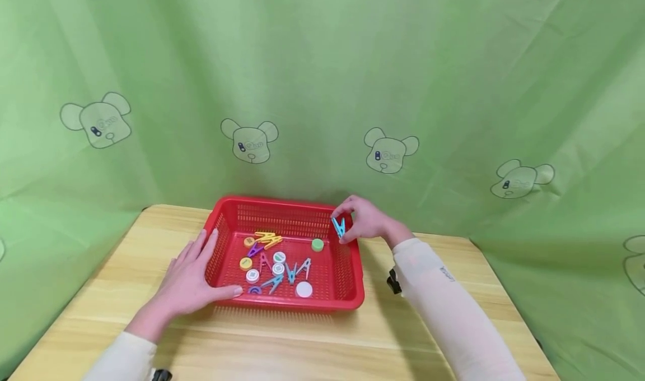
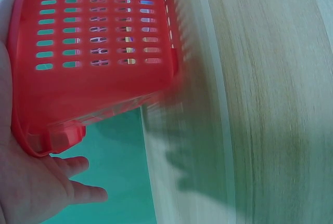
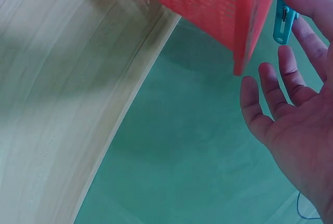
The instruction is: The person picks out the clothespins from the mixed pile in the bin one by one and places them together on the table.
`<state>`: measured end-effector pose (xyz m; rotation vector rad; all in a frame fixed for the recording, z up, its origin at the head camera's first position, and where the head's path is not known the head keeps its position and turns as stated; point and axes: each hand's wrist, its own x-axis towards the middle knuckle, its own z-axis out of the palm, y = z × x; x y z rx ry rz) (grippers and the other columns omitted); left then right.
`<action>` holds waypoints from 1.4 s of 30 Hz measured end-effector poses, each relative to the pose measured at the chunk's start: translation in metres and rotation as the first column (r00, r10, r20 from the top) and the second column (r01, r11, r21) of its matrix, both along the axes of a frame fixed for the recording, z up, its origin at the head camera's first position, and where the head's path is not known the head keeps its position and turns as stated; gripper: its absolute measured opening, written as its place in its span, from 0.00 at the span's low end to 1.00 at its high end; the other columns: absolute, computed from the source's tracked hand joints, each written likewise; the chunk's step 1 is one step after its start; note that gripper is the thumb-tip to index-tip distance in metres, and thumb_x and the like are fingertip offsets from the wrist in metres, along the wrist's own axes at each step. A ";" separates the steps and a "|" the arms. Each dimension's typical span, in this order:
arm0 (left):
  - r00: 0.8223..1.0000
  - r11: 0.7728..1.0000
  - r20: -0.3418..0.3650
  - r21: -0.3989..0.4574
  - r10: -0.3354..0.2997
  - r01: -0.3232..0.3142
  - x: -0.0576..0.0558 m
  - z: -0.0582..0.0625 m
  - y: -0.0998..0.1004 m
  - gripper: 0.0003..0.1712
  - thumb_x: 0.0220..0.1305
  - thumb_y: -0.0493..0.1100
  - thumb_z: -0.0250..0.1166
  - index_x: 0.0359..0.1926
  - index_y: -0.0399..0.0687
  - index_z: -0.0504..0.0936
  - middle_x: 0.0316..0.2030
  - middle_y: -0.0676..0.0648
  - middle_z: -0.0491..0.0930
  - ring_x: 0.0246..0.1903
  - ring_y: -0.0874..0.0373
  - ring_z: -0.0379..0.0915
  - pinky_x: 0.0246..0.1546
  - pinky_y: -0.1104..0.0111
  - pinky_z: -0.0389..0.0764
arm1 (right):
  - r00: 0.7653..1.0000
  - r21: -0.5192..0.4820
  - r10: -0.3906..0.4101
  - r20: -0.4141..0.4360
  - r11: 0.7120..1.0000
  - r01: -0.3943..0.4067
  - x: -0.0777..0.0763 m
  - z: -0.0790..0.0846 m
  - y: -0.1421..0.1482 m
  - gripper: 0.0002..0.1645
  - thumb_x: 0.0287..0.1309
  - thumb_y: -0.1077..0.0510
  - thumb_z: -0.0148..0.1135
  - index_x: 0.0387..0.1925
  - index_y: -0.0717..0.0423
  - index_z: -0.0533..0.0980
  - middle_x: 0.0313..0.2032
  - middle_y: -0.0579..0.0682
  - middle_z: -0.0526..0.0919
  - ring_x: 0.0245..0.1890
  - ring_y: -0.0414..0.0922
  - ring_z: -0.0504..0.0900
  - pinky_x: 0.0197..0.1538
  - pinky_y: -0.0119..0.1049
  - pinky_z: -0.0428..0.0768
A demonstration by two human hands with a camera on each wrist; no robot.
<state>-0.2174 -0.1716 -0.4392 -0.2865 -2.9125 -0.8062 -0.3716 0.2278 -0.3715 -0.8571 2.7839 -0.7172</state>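
Observation:
A red plastic basket (image 1: pixel 287 302) with slotted walls sits on the wooden table. My left hand (image 1: pixel 186 283) rests against its left side, fingers straight along the rim and thumb on the front left corner. At the back right corner, my right hand (image 1: pixel 365 219) pinches a bright blue clothespin (image 1: pixel 339 228) between thumb and index finger, over the basket's right wall. The other right fingers spread loosely outside the wall in the right wrist view. Inside the basket lie yellow clothespins (image 1: pixel 272 241), a purple clothespin (image 1: pixel 255 250), pink, grey and blue clothespins, and several bottle caps (image 1: pixel 304 289).
A green bottle cap (image 1: pixel 317 245) lies apart from the others, towards the basket's right side. Behind the table (image 1: pixel 252 347) hangs a green curtain (image 1: pixel 322 78) with bear-head prints, close to the basket's back wall.

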 end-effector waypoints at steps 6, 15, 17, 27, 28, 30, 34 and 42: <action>1.000 1.000 -0.008 -0.004 -0.002 0.002 0.001 0.000 0.001 0.78 0.41 0.83 0.66 0.80 0.45 0.42 0.77 0.33 0.41 0.69 0.24 0.43 0.60 0.27 0.49 | 1.000 -0.028 -0.017 0.002 0.999 0.018 0.004 0.000 0.008 0.34 0.35 0.60 0.84 0.51 0.55 0.84 0.51 0.52 0.74 0.54 0.56 0.73 0.56 0.52 0.74; 1.000 1.000 -0.008 -0.005 -0.001 0.001 0.002 0.000 0.000 0.77 0.43 0.80 0.68 0.80 0.45 0.42 0.76 0.32 0.41 0.69 0.24 0.43 0.60 0.26 0.48 | 0.998 -0.049 -0.054 0.016 0.997 0.055 0.008 -0.004 0.023 0.34 0.34 0.60 0.83 0.50 0.53 0.83 0.53 0.53 0.73 0.56 0.57 0.72 0.58 0.57 0.72; 1.000 1.000 -0.006 -0.006 0.000 0.000 0.002 -0.001 0.000 0.76 0.43 0.80 0.68 0.80 0.45 0.42 0.77 0.33 0.41 0.69 0.25 0.43 0.60 0.27 0.48 | 0.998 -0.054 -0.057 0.017 0.997 0.058 0.008 -0.006 0.027 0.35 0.34 0.59 0.83 0.51 0.53 0.83 0.53 0.54 0.73 0.56 0.58 0.72 0.58 0.58 0.72; 1.000 1.000 -0.002 -0.004 0.000 0.000 0.001 -0.003 -0.001 0.78 0.42 0.82 0.67 0.80 0.46 0.40 0.77 0.33 0.40 0.69 0.25 0.42 0.61 0.27 0.47 | 0.997 -0.060 -0.079 0.024 0.995 0.080 0.012 -0.007 0.044 0.38 0.35 0.60 0.83 0.54 0.55 0.81 0.54 0.58 0.73 0.57 0.60 0.70 0.56 0.58 0.73; 1.000 1.000 -0.003 -0.004 0.001 -0.001 0.001 -0.002 -0.001 0.78 0.41 0.82 0.67 0.80 0.46 0.40 0.77 0.33 0.40 0.69 0.25 0.42 0.60 0.27 0.47 | 0.997 -0.065 -0.079 0.025 0.995 0.080 0.011 -0.008 0.045 0.38 0.34 0.60 0.83 0.54 0.55 0.81 0.54 0.58 0.74 0.57 0.61 0.69 0.56 0.58 0.73; 1.000 1.000 -0.004 -0.004 0.002 -0.002 0.000 -0.002 -0.001 0.78 0.41 0.83 0.66 0.80 0.46 0.41 0.77 0.33 0.40 0.69 0.25 0.42 0.60 0.27 0.47 | 0.996 -0.074 -0.080 0.026 0.994 0.082 0.011 -0.010 0.049 0.38 0.34 0.61 0.82 0.54 0.56 0.81 0.54 0.59 0.74 0.57 0.61 0.69 0.56 0.58 0.73; 1.000 1.000 -0.004 -0.003 0.000 0.000 0.000 -0.003 -0.001 0.78 0.41 0.83 0.66 0.80 0.46 0.41 0.77 0.33 0.40 0.69 0.25 0.42 0.61 0.27 0.47 | 0.995 -0.087 -0.094 0.040 0.991 0.098 0.012 -0.015 0.057 0.38 0.34 0.61 0.82 0.54 0.57 0.81 0.53 0.59 0.73 0.56 0.62 0.69 0.56 0.58 0.73; 1.000 1.000 -0.005 -0.006 0.002 -0.002 0.000 -0.003 -0.002 0.78 0.41 0.83 0.66 0.80 0.46 0.41 0.77 0.33 0.41 0.69 0.25 0.42 0.60 0.26 0.47 | 0.991 -0.094 -0.117 0.060 0.988 0.122 0.014 -0.029 0.070 0.37 0.37 0.60 0.83 0.54 0.56 0.81 0.53 0.57 0.74 0.55 0.59 0.70 0.57 0.57 0.72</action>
